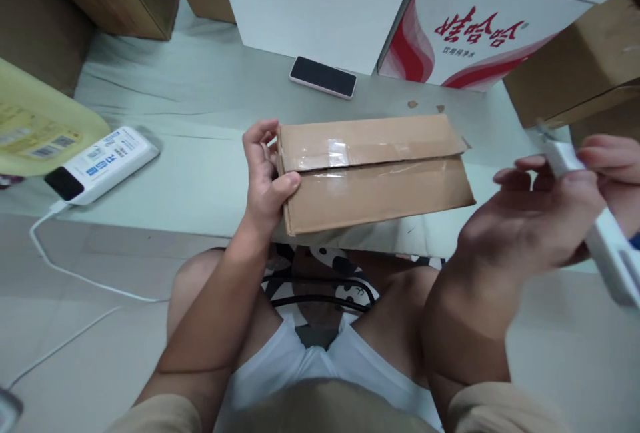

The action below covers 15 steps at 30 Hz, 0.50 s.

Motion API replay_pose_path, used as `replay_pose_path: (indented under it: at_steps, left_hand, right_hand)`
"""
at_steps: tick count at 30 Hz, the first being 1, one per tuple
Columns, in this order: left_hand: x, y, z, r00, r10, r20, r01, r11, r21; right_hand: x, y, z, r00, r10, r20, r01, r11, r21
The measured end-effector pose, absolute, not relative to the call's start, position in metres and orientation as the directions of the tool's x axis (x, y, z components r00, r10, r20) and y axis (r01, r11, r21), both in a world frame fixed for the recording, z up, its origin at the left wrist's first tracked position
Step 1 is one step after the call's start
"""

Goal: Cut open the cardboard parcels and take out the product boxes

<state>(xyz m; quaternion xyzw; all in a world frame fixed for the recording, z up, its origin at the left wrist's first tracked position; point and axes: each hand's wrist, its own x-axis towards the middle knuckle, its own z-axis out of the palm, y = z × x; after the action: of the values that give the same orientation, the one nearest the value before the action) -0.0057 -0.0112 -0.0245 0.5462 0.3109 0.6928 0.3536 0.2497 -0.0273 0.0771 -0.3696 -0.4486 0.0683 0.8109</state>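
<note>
A taped brown cardboard box [375, 193] is tilted over the front edge of the covered table. My left hand [267, 173] grips its left end, thumb on the top face and fingers behind. The top seam is split along its right part, with clear tape across its left part. Off the box's right end, my right hand [530, 226] is closed around a white utility knife [613, 253], its thin tip pointing up and away. Another person's hand [615, 160] is at the right edge, close by the knife; whether it touches the knife I cannot tell.
Behind the box lies a phone [323, 78] by a white carton [320, 0] and a red-and-white carton [465, 33]. Brown boxes [575, 53] stand at the right. On the left are a white power bank [105, 163] with a cable and a yellow jug [45, 120].
</note>
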Motion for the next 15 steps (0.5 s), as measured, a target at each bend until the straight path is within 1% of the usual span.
replay_pose_path:
  at_steps: [2,3,5,7,9,11,13,15]
  left_hand:
    - [-0.006,-0.008,-0.019,-0.251,0.797,0.549,-0.103,-0.586,0.804]
    - [-0.005,-0.008,-0.014,-0.325,0.772,0.546,-0.068,-0.595,0.801]
    - [-0.005,-0.011,-0.001,-0.472,0.705,0.529,0.019,-0.592,0.806]
    - [-0.007,-0.014,0.012,-0.548,0.663,0.51,0.111,-0.547,0.83]
    - [-0.011,-0.015,0.021,-0.544,0.674,0.499,0.187,-0.482,0.856]
    - [-0.017,-0.015,0.025,-0.525,0.696,0.491,0.218,-0.447,0.867]
    - [-0.024,-0.013,0.025,-0.517,0.691,0.505,0.218,-0.464,0.859]
    - [-0.03,-0.011,0.023,-0.535,0.659,0.529,0.25,-0.475,0.844]
  right_hand:
    - [0.257,-0.017,0.065,0.689,0.374,0.621,0.265,0.668,-0.696]
    - [0.26,-0.013,0.057,0.717,0.366,0.594,0.282,0.626,-0.727]
    - [0.263,-0.008,0.041,0.722,0.396,0.568,0.303,0.556,-0.774]
    - [0.261,-0.009,0.028,0.669,0.47,0.575,0.312,0.525,-0.792]
    - [0.255,-0.012,0.02,0.609,0.542,0.579,0.293,0.524,-0.8]
    - [0.25,-0.015,0.019,0.584,0.582,0.567,0.248,0.537,-0.806]
    - [0.245,-0.017,0.022,0.571,0.613,0.545,0.17,0.562,-0.81]
    - [0.241,-0.019,0.028,0.593,0.641,0.487,0.067,0.563,-0.823]
